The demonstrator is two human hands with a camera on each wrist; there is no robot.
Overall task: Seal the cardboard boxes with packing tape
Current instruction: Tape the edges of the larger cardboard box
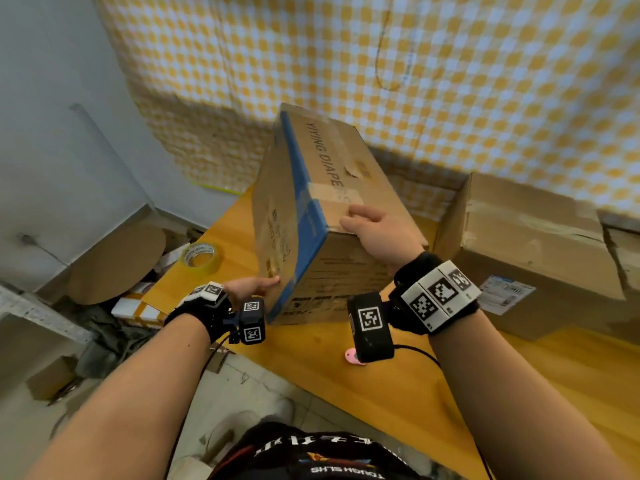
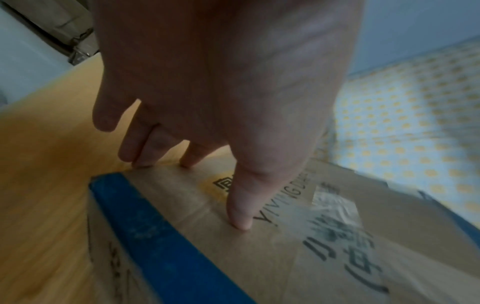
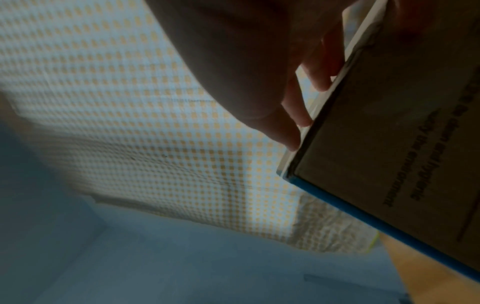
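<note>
Diaper box (image 1: 311, 209): centre of tabletop (image 1: 304, 355), tilted on one bottom edge.
Right hand (image 1: 381, 233): grips the near top edge.
Left hand (image 1: 252, 285): fingers straight, pressing the left face low down.
Risk: bottom edge skids on the smooth wood, so the box drops or knocks the packing tape roll (image 1: 207, 268) off the left edge.

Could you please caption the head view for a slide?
Left hand touches and right hand grips a blue-edged diaper box on the wooden table, tape roll nearby.

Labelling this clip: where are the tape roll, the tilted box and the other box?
Tape roll (image 1: 208, 269): head view, outer band.
Tilted box (image 1: 348, 147): head view, top face beside the lettering.
Other box (image 1: 526, 220): head view, top face.
</note>
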